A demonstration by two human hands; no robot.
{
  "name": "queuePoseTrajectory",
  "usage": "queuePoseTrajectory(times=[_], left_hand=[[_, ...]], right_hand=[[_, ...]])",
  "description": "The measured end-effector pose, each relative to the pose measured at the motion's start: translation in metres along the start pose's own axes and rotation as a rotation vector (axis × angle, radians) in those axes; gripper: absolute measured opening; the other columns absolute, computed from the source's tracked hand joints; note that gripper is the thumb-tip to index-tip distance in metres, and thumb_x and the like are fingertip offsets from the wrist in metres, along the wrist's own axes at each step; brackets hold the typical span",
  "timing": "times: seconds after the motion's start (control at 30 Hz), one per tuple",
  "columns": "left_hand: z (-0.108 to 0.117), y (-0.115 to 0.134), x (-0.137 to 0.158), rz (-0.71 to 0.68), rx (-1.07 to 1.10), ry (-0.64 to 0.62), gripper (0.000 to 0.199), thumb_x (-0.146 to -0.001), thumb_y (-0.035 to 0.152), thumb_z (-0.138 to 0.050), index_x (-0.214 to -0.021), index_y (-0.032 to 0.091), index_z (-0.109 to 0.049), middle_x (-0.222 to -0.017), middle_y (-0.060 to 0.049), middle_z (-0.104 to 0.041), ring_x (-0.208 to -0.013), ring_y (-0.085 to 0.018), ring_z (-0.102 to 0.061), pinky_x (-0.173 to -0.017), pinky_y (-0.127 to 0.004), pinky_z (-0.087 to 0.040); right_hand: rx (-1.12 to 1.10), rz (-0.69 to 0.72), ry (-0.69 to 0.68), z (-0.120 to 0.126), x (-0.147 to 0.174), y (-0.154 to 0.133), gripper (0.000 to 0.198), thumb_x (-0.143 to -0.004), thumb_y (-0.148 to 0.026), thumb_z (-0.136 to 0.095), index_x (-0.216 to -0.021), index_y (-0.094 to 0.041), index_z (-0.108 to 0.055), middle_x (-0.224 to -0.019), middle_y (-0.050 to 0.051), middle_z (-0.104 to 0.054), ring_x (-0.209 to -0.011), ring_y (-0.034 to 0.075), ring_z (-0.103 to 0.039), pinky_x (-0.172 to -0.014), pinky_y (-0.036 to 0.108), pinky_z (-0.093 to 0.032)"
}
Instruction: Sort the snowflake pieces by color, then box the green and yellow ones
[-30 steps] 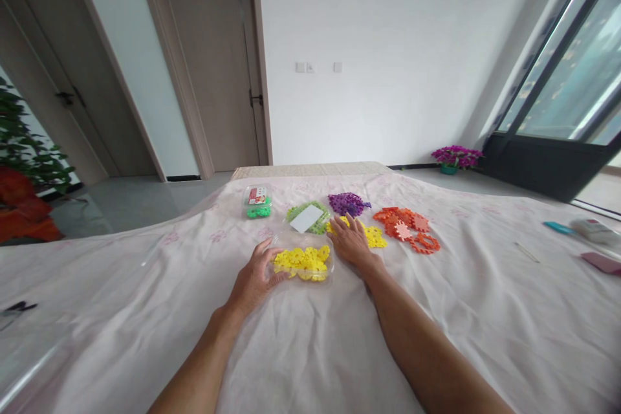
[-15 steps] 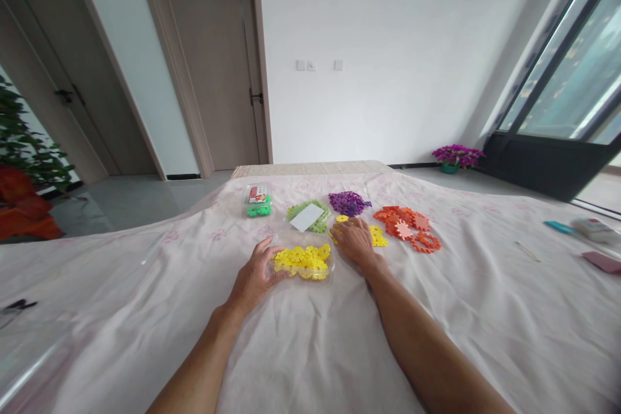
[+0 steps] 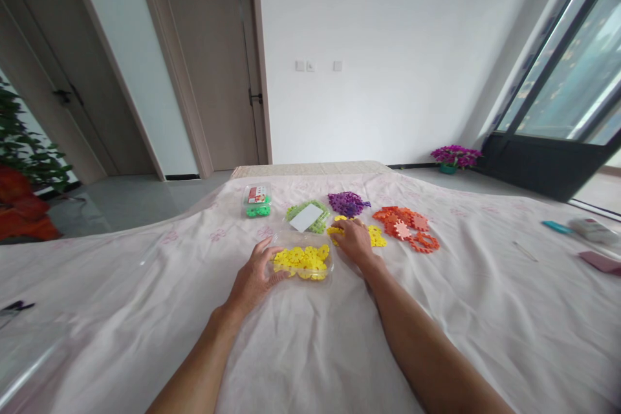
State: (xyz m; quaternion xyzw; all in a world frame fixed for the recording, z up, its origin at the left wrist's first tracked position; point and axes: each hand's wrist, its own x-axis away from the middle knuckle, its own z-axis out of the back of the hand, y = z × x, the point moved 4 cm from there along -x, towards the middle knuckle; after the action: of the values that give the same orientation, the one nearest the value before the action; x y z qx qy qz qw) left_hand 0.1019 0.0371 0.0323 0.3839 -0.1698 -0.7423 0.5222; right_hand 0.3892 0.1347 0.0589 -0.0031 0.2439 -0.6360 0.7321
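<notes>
My left hand [image 3: 255, 273] grips the left end of a clear plastic container [image 3: 330, 266], thumb at the near side and fingers at the far side. Inside it lie several yellow flower-shaped pieces [image 3: 301, 260]. My right hand [image 3: 354, 240] is over a loose pile of yellow pieces [image 3: 376, 237] just right of the container. Its fingers are bent down onto the pile, and one yellow piece shows at the fingertips. Behind the container sits a clear box of light green pieces [image 3: 320, 223] with a white card [image 3: 306, 217] on top.
A labelled clear box with green pieces [image 3: 258, 209] stands at the back left. Purple pieces [image 3: 347, 203] lie at the back, orange pieces [image 3: 400, 221] to the right. A pink-white cloth [image 3: 301, 349] covers the surface. At far right are a blue item [image 3: 557, 227] and a white pack [image 3: 594, 230].
My right hand has shifted very slightly over the yellow pile, its fingers drawn in more. My left hand keeps its hold on the container, which stays in place.
</notes>
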Motion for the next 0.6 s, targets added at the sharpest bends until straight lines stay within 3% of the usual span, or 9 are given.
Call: queuePoseTrajectory(times=[0.17,0.27,0.33,0.4,0.47,0.6], left_hand=[[0.0,0.001,0.0,0.012,-0.008,-0.014,0.053,-0.083,0.058,-0.061,-0.126,0.028,-0.059,-0.152,-0.011,-0.037,-0.126,-0.026,-0.056,-0.103,-0.043,-0.05],[0.001,0.004,0.0,0.016,-0.016,-0.009,0.053,-0.083,0.059,-0.062,-0.125,0.028,-0.06,-0.152,-0.01,-0.038,-0.128,-0.026,-0.054,-0.103,-0.042,-0.05],[0.002,0.005,0.0,0.016,-0.014,-0.006,0.053,-0.082,0.059,-0.062,-0.125,0.027,-0.061,-0.151,-0.01,-0.039,-0.131,-0.027,-0.051,-0.102,-0.041,-0.05],[0.002,0.005,-0.001,0.022,-0.012,-0.01,0.054,-0.082,0.059,-0.062,-0.125,0.027,-0.061,-0.152,-0.01,-0.039,-0.131,-0.027,-0.051,-0.102,-0.041,-0.051],[0.001,0.004,-0.001,0.025,-0.012,-0.015,0.055,-0.082,0.059,-0.062,-0.126,0.027,-0.061,-0.152,-0.01,-0.039,-0.13,-0.027,-0.051,-0.103,-0.042,-0.05],[0.0,0.004,-0.001,0.011,-0.014,-0.011,0.055,-0.083,0.06,-0.061,-0.126,0.026,-0.06,-0.151,-0.011,-0.039,-0.135,-0.028,-0.047,-0.106,-0.043,-0.048]], right_hand=[[-0.436,-0.114,0.074,0.002,-0.002,0.001,0.026,-0.076,-0.041,-0.066,-0.093,-0.022,-0.073,-0.085,0.002,-0.071,-0.081,0.019,-0.061,-0.07,0.028,-0.043],[-0.86,-0.076,-0.044,0.006,0.0,-0.014,0.036,-0.071,-0.046,-0.071,-0.093,-0.018,-0.07,-0.078,0.002,-0.068,-0.067,0.016,-0.057,-0.06,0.026,-0.042],[-1.015,-0.018,-0.168,0.009,0.002,-0.027,0.04,-0.07,-0.048,-0.073,-0.096,-0.017,-0.07,-0.08,0.003,-0.069,-0.065,0.014,-0.057,-0.059,0.025,-0.042],[-1.011,0.007,-0.231,0.012,0.002,-0.034,0.039,-0.073,-0.047,-0.071,-0.099,-0.018,-0.071,-0.081,0.003,-0.07,-0.065,0.014,-0.058,-0.058,0.024,-0.042],[-0.88,-0.003,-0.204,0.015,0.001,-0.03,0.033,-0.078,-0.045,-0.066,-0.097,-0.018,-0.072,-0.078,0.002,-0.07,-0.065,0.015,-0.059,-0.059,0.025,-0.043],[-0.373,-0.09,-0.049,0.026,-0.006,0.003,0.024,-0.08,-0.032,-0.062,-0.097,-0.021,-0.075,-0.089,0.004,-0.074,-0.08,0.02,-0.066,-0.07,0.028,-0.046]])
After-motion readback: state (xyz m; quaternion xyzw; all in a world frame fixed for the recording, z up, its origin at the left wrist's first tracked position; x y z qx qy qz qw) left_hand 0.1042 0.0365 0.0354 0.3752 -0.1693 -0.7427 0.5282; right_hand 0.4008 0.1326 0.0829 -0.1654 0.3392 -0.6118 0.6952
